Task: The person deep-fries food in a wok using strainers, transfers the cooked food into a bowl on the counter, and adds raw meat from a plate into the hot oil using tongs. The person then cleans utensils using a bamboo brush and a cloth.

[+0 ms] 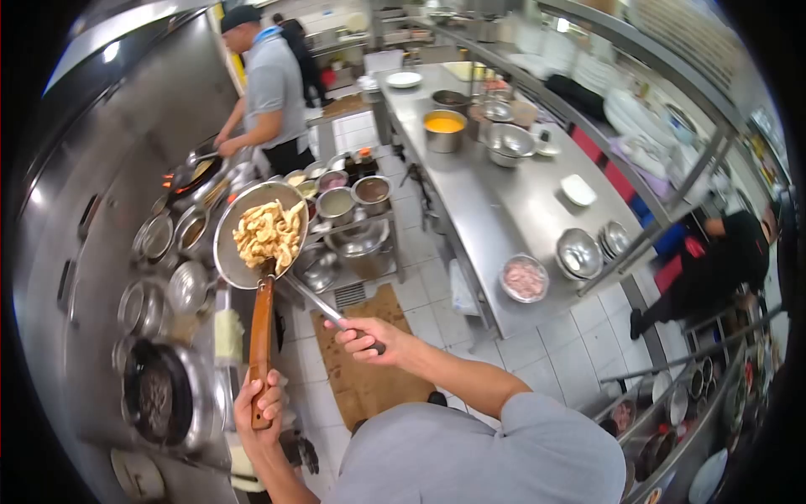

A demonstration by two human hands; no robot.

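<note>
My left hand (261,398) is wrapped round the long wooden handle (262,353) of a round strainer (232,220). Pale golden strips of food (270,233), perhaps cooked meat, lie heaped in the strainer, which is held up above the floor beside the stove. Closed round a dark grip, my right hand (361,339) holds a long-handled metal tool (316,300). Its shaft runs up to the strainer's lower right edge, and its head is hidden behind the strainer. Below and left, a dark wok (155,391) sits on the stove.
A co-worker (273,88) stands at a flaming burner ahead. Bowls of ingredients (337,204) fill a stand beyond the strainer. On the right, a steel table (470,227) bears a pot of orange liquid (444,126) and a bowl of pink meat (524,278). Another person (714,273) is far right.
</note>
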